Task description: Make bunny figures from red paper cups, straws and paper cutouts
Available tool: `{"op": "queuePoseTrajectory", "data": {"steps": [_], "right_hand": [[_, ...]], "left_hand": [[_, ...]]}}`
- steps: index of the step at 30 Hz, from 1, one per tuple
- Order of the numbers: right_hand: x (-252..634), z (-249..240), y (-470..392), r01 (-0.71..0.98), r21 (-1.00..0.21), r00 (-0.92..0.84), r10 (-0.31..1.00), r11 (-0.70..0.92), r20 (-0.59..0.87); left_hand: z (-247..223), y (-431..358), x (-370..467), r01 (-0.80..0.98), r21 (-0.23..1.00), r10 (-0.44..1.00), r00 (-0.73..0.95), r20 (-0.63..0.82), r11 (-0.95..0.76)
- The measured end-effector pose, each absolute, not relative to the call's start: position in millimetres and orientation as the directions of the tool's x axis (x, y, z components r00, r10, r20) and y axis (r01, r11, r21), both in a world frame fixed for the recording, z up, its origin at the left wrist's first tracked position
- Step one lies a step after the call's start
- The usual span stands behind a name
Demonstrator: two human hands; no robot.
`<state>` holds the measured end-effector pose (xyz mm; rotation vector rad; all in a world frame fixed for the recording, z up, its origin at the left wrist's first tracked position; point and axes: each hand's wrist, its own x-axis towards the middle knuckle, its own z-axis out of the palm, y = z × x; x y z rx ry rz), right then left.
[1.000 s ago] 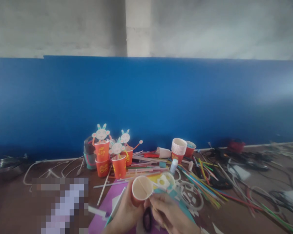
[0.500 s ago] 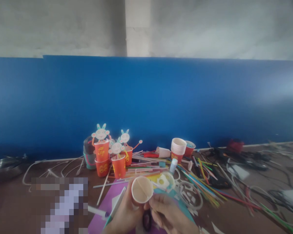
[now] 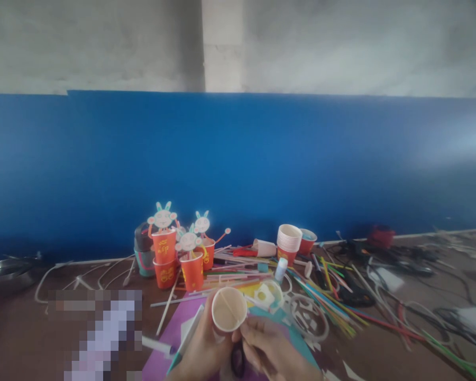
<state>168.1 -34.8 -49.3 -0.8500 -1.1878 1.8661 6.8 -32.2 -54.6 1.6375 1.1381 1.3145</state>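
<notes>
Paper cup [image 3: 225, 312], round and white-rimmed: in the head view my left hand [image 3: 206, 344] clasps it above the flat purple paper sheet [image 3: 171, 325]. Likely light and crushable; I'd grip its wall gently. Over that sheet, whether my right hand [image 3: 272, 343] pinches anything, I cannot tell.

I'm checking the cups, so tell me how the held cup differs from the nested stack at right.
The held cup is a single cup in the left grip; the stack is several cups nested together, touched by neither hand. The held cup tips its mouth toward the camera, while the stack stands upright. The held cup is nearer the camera; the stack sits farther back. Both have round, pale rims.
</notes>
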Motion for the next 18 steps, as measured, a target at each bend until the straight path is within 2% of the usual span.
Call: {"op": "queuePoseTrajectory", "data": {"steps": [8, 18], "right_hand": [[172, -48, -35, -0.242, -0.922, -0.528, 0.838, -0.303, -0.137], [158, -45, -39, -0.362, -0.871, -0.494, 0.860, -0.332, -0.123]], "left_hand": [[-61, -31, 6, 0.179, 0.929, 0.944, 0.129, 0.305, -0.324], [-55, -30, 5, 0.261, 0.871, 0.910, 0.119, 0.398, -0.415]]}}
